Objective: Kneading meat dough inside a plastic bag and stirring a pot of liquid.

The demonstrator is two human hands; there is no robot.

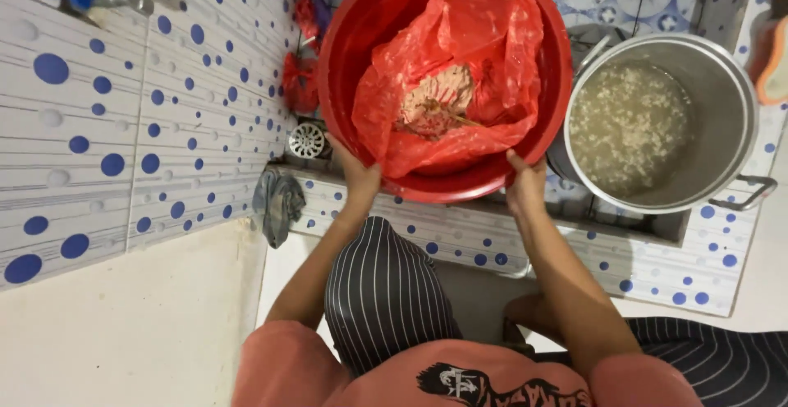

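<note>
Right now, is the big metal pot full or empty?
Partly full. The metal pot holds cloudy, pale liquid with small bits floating in it, and bare inner wall shows above the liquid up to the rim.

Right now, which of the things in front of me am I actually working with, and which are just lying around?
In hand:
- red basin, gripped at its near rim by left hand and right hand
- red plastic bag lying inside it

Lying about:
- steel pot of cloudy liquid, beside the basin
- grey rag on the tiled ledge
- round drain cover
</note>
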